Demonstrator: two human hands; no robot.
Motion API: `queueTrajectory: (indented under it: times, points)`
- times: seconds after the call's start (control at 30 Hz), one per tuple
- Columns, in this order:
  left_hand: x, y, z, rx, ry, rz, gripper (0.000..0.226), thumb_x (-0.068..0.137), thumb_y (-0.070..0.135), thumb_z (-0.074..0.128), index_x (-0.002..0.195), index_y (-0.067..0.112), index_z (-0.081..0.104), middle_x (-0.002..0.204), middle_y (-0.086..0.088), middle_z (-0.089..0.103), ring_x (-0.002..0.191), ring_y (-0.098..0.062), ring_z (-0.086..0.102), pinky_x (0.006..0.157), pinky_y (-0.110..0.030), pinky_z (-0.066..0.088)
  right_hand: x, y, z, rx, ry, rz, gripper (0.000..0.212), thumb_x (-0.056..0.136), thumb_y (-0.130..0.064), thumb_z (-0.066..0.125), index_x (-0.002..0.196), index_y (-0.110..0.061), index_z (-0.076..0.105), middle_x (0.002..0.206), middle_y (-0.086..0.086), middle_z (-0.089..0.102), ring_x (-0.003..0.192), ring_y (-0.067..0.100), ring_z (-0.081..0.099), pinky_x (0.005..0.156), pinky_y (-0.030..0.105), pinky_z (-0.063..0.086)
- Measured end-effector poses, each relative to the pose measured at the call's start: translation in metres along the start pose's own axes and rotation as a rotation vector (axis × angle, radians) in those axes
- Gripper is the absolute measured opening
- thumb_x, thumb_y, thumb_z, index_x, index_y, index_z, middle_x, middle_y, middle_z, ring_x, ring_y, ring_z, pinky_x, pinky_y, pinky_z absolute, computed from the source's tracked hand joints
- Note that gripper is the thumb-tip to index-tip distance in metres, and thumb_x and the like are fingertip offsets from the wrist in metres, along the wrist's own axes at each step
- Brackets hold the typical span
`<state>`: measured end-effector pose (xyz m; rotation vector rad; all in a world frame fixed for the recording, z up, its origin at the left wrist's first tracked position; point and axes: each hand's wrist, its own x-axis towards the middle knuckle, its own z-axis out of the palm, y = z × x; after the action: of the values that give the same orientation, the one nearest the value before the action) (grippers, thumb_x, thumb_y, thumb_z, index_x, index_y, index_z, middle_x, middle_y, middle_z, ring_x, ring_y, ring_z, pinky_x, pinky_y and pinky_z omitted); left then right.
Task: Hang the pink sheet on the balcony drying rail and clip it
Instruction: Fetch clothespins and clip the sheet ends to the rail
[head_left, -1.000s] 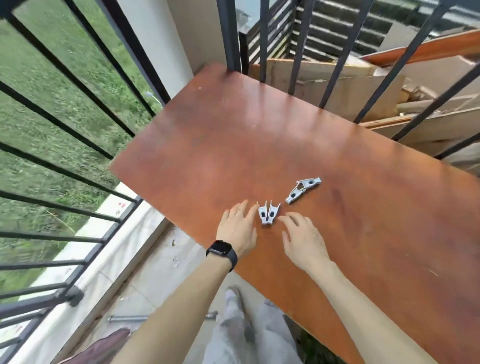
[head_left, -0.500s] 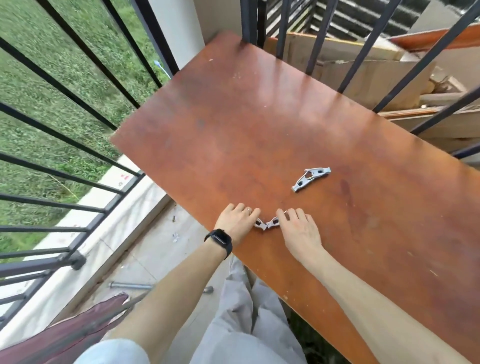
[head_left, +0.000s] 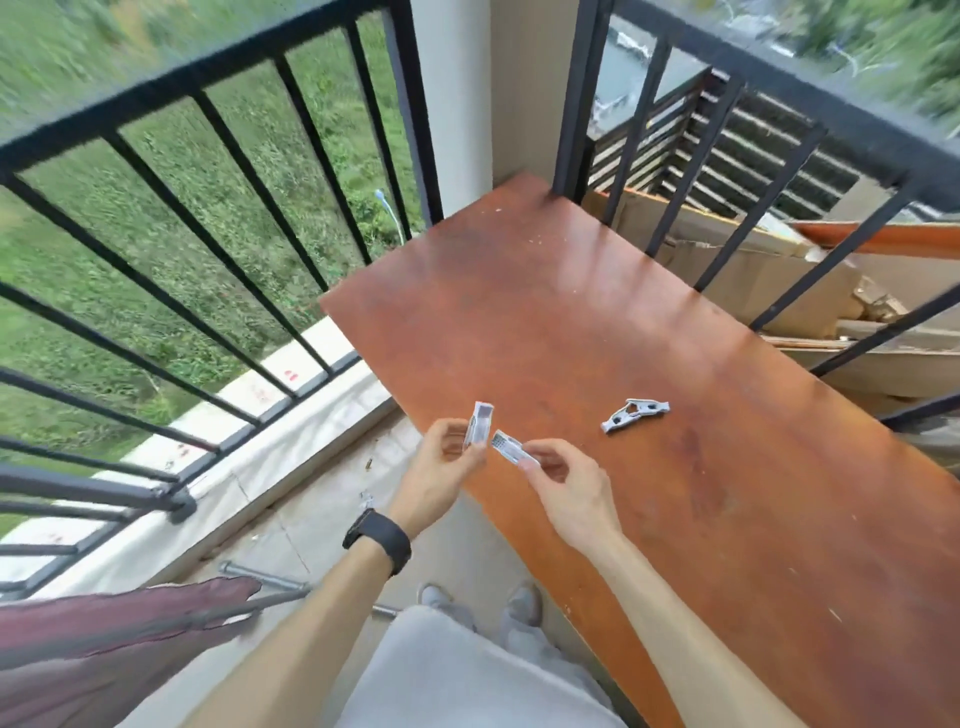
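Observation:
My left hand (head_left: 441, 475), with a black watch on the wrist, holds one grey clothes clip (head_left: 480, 422) upright above the table's near edge. My right hand (head_left: 569, 486) pinches a second grey clip (head_left: 510, 448) by its end, its jaws pointing toward the left hand. A third grey clip (head_left: 635, 414) lies on the reddish-brown table (head_left: 597, 322). The pink sheet (head_left: 104, 631) hangs draped over a grey rail (head_left: 270, 601) at the lower left, dark pink and folded.
Black balcony railings (head_left: 218, 93) run along the left and behind the table. A concrete ledge (head_left: 249, 467) lies under the left railing. Cardboard and wood scraps (head_left: 779, 270) are stacked behind the right railing. My feet stand on the floor below.
Both hands have lifted one clip each off the table and raised them. The view has tilted up, showing more railing and the pink sheet at lower left.

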<state>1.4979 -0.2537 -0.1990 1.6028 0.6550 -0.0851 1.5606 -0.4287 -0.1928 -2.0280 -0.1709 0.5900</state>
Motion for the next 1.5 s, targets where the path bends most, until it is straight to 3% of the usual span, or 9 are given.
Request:
queueTrajectory:
  times: [0.23, 0.37, 0.5, 0.63, 0.93, 1.1, 1.3, 1.4, 1.5]
  points:
    - [-0.038, 0.047, -0.062, -0.156, 0.134, 0.057, 0.019, 0.085, 0.024, 0.050, 0.103, 0.028, 0.057, 0.098, -0.004, 0.069, 0.076, -0.017, 0.064, 0.071, -0.031, 0.052, -0.005, -0.086, 0.035, -0.081, -0.106, -0.320, 0.013, 0.088, -0.023, 0.072, 0.101, -0.025, 0.075, 0.093, -0.011, 0.074, 0.083, 0.000, 0.065, 0.074, 0.007, 0.046]
    - [-0.063, 0.046, -0.112, -0.194, 0.187, 0.078, 0.024, 0.077, 0.015, 0.054, 0.091, 0.035, 0.055, 0.093, -0.009, 0.068, 0.081, -0.031, 0.062, 0.079, -0.052, 0.054, -0.023, -0.127, 0.075, -0.118, -0.194, -0.452, 0.012, 0.089, -0.025, 0.072, 0.100, -0.026, 0.074, 0.092, -0.012, 0.073, 0.082, 0.003, 0.065, 0.077, 0.015, 0.050]
    - [-0.101, 0.037, -0.169, -0.191, 0.294, 0.167, 0.015, 0.093, 0.008, 0.062, 0.083, 0.018, 0.057, 0.057, 0.012, 0.056, 0.055, -0.012, 0.049, 0.055, -0.025, 0.045, -0.040, -0.156, 0.120, -0.058, -0.247, -0.502, 0.013, 0.088, -0.029, 0.073, 0.101, -0.029, 0.073, 0.091, -0.013, 0.073, 0.085, 0.005, 0.067, 0.082, 0.028, 0.055]
    - [-0.138, 0.022, -0.230, -0.221, 0.399, 0.187, 0.013, 0.089, 0.007, 0.068, 0.086, 0.011, 0.057, 0.061, 0.004, 0.046, 0.053, -0.010, 0.042, 0.051, -0.023, 0.038, -0.052, -0.181, 0.162, 0.002, -0.416, -0.451, 0.032, 0.086, -0.038, 0.075, 0.117, -0.032, 0.066, 0.112, -0.016, 0.065, 0.090, -0.004, 0.065, 0.080, 0.016, 0.052]
    - [-0.230, 0.000, -0.309, -0.218, 0.638, 0.180, 0.017, 0.081, 0.019, 0.076, 0.091, 0.016, 0.063, 0.062, 0.003, 0.051, 0.055, -0.010, 0.047, 0.054, -0.028, 0.038, -0.102, -0.230, 0.246, 0.012, -0.715, -0.592, 0.025, 0.087, -0.026, 0.076, 0.110, -0.023, 0.068, 0.102, -0.012, 0.073, 0.084, -0.001, 0.069, 0.072, 0.011, 0.050]
    - [-0.305, 0.025, -0.345, -0.036, 0.955, 0.225, 0.037, 0.076, 0.029, 0.084, 0.073, 0.017, 0.050, 0.064, -0.002, 0.037, 0.056, -0.012, 0.032, 0.053, -0.024, 0.026, -0.112, -0.265, 0.280, -0.001, -0.794, -0.695, 0.019, 0.086, -0.035, 0.075, 0.103, -0.032, 0.067, 0.094, -0.012, 0.074, 0.079, 0.006, 0.071, 0.073, 0.028, 0.058]
    - [-0.379, 0.120, -0.407, 0.665, 1.501, 0.221, 0.031, 0.075, 0.037, 0.082, 0.081, 0.027, 0.054, 0.085, 0.008, 0.053, 0.075, -0.009, 0.046, 0.064, -0.023, 0.035, -0.123, -0.322, 0.310, 0.056, -0.845, -0.853, 0.019, 0.086, -0.030, 0.076, 0.103, -0.031, 0.068, 0.096, -0.008, 0.072, 0.073, 0.004, 0.067, 0.065, 0.016, 0.052]
    - [-0.379, 0.155, -0.433, 0.839, 1.406, 0.129, 0.034, 0.077, 0.033, 0.080, 0.102, 0.017, 0.062, 0.095, 0.002, 0.062, 0.089, -0.020, 0.054, 0.072, -0.036, 0.045, -0.125, -0.350, 0.317, 0.087, -0.822, -0.954, 0.022, 0.085, -0.034, 0.076, 0.106, -0.034, 0.066, 0.100, -0.012, 0.069, 0.081, 0.000, 0.066, 0.072, 0.019, 0.056]
    - [-0.373, 0.177, -0.442, 0.879, 1.255, 0.056, 0.026, 0.080, 0.030, 0.077, 0.091, 0.012, 0.062, 0.084, -0.003, 0.066, 0.078, -0.020, 0.061, 0.070, -0.038, 0.049, -0.126, -0.379, 0.317, 0.114, -0.787, -1.045, 0.027, 0.084, -0.033, 0.077, 0.110, -0.026, 0.072, 0.095, -0.014, 0.069, 0.082, -0.005, 0.065, 0.072, 0.011, 0.053]
